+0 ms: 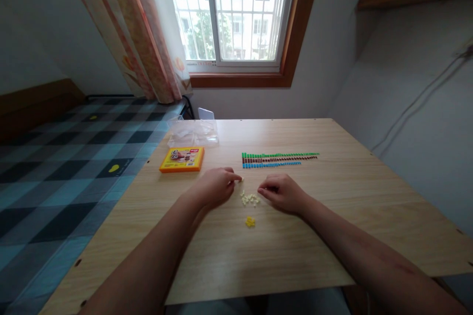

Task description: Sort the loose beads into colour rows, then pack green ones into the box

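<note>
My left hand [219,185] rests low over the table, its index finger stretched out with the tip at a small cream building block [243,178]. Its thumb sits apart from that fingertip and the other fingers are curled under. Just right of a loose heap of cream blocks [250,199], my right hand [280,192] has thumb and fingers brought together; whether a piece is between them is too small to see. Nearer to me lies a little pile of yellow blocks [250,221]. Beyond both hands run rows of green blocks [273,155], brown blocks [269,160] and blue blocks [271,165].
An orange-yellow box [182,159] lies at the left of the wooden table [332,236]. Behind it stands a clear plastic container [193,132]. A bed with a checked cover [74,167] adjoins the left side; a window [240,15] is beyond the far edge.
</note>
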Tool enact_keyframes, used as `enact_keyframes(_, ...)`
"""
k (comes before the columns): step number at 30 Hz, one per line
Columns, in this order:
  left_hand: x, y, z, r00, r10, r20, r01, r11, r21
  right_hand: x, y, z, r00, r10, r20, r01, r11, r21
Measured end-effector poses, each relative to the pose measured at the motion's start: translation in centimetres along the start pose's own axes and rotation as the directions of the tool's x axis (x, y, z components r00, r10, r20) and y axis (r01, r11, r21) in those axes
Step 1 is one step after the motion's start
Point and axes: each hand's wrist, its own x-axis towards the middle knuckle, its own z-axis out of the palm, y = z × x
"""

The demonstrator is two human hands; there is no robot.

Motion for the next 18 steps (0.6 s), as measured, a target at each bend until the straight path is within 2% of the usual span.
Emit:
enact_keyframes(4,0.4,0.1,0.6,0.998,-0.013,-0.064,0.01,0.999,-0.041,0.0,-0.3,0.0,1.0,-0.01,0.003,0.01,1.0,0.01)
enact_keyframes(9,0.8,-0.2,0.7,0.998,0.02,-0.058,-0.022,0.999,-0.038,0.0,-0.3,0.0,1.0,-0.014,-0.004,0.014,1.0,0.016)
enact_keyframes(18,1.4,-0.4,1.4,0.996,-0.037,-0.082,0.037,0.999,-0.002,0.0,-0.2,0.1,1.0,-0.018,0.007,0.018,1.0,0.017)
